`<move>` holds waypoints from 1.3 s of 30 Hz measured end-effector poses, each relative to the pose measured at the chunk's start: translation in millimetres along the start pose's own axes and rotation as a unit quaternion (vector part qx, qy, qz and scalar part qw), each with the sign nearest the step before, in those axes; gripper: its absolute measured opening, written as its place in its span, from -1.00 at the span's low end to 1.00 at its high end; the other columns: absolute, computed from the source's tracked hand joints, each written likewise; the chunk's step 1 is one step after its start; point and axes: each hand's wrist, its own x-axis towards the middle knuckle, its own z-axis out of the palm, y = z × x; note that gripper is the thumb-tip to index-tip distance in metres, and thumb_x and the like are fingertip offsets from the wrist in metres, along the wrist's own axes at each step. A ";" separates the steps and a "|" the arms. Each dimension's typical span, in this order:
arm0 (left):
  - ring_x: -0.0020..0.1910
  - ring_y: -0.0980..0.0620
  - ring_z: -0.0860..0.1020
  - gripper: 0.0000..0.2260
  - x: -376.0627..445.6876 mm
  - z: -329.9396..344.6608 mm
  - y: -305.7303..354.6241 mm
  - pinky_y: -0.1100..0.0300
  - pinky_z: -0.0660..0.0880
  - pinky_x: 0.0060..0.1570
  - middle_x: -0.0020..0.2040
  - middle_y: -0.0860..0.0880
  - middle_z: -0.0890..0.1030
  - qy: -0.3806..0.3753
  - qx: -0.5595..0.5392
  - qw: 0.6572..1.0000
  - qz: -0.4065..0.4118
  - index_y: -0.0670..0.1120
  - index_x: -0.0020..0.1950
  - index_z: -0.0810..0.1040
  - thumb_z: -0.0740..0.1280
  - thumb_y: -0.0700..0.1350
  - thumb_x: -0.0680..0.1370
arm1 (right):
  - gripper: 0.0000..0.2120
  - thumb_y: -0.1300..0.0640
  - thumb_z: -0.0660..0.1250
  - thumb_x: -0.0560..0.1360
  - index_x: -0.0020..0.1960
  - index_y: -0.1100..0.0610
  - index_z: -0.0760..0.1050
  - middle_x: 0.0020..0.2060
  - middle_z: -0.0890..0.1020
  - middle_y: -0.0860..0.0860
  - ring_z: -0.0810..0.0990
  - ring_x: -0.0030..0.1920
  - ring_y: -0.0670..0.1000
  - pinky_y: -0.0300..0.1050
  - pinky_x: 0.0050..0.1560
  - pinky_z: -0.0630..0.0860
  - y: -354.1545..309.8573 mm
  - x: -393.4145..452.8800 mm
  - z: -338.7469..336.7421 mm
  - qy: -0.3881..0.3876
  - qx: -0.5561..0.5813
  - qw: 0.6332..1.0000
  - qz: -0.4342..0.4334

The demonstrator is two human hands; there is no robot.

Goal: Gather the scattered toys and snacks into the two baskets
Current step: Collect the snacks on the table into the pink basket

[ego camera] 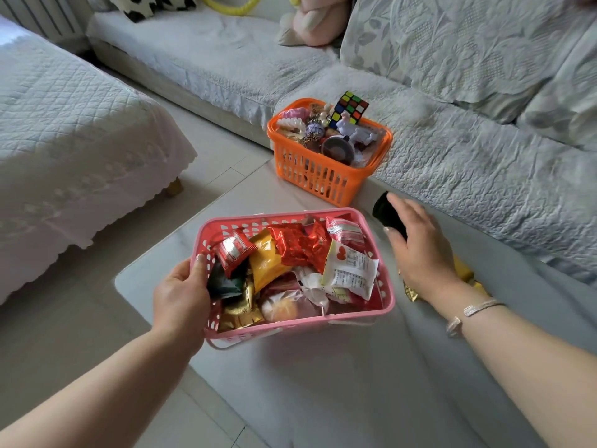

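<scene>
Your left hand (181,295) grips the near-left corner of the pink basket (386,287), thumb hooked over the rim, fingers out of sight below; likely you hold it steady so the next snack can drop in. Your right hand (416,250) rests over a black object (382,211) on the low table (290,383), fingers fairly straight, thumb beside it; whether it has closed on the object yet, you cannot tell from here. Gold wrappers (465,273) lie on the table under your right wrist, partly hidden, so no firm count; these look like what remains to gather. Two baskets: the pink one holds snacks, piled to the rim, roughly ten packets, overlapping too much to count exactly. The orange basket (310,176) stands at the table's far edge, beside the sofa (452,163), and holds the toys: one puzzle cube (350,108) on top, a pink hair claw (292,119), small figures and trinkets heaped, not countable. One stuffed toy (310,24) sits on the far sofa cushion. A bracelet (468,313) circles your right wrist.
</scene>
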 end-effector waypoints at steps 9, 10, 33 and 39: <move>-0.07 -0.14 0.68 -0.79 -20.1 -5.3 -14.0 -0.19 0.63 0.06 -0.08 -0.08 0.70 -0.018 0.004 1.000 0.010 0.04 -0.06 0.60 0.24 0.06 0.68 | -0.36 0.20 0.48 0.36 0.40 0.05 0.38 0.24 0.53 0.08 0.52 0.19 0.16 0.16 0.16 0.49 -126.9 -64.4 5.3 -0.091 -0.061 0.948 -0.300; -0.07 -0.14 0.69 -0.78 -21.8 -4.8 -15.1 -0.18 0.63 0.06 -0.08 -0.08 0.70 -0.021 0.002 1.000 0.012 0.04 -0.06 0.60 0.24 0.06 0.67 | -0.34 0.17 0.48 0.35 0.41 0.04 0.36 0.27 0.51 0.09 0.50 0.22 0.16 0.17 0.18 0.47 -131.9 -68.7 8.7 -0.115 -0.085 0.941 -0.305; -0.08 -0.22 0.69 -0.81 0.1 48.7 -23.9 -0.13 0.64 -0.18 0.00 -0.06 0.67 -0.071 0.041 0.997 -0.004 0.09 0.13 0.53 0.29 0.15 0.61 | -0.41 -0.04 0.11 0.63 0.56 -0.13 -0.11 0.53 -0.28 -0.03 -0.23 0.54 0.08 0.12 0.51 -0.14 97.9 -16.9 8.0 -0.237 -0.107 0.946 0.192; -0.08 -0.21 0.70 -0.75 21.8 58.2 -21.8 -0.08 0.64 -0.23 -0.02 -0.05 0.68 -0.063 0.035 0.997 -0.017 0.03 0.18 0.56 0.28 0.14 0.62 | -0.22 -0.41 -0.01 0.44 0.55 -0.14 -0.13 0.55 -0.21 0.00 -0.28 0.52 0.16 0.31 0.47 -0.16 119.5 15.9 58.4 -0.363 -0.124 0.905 0.183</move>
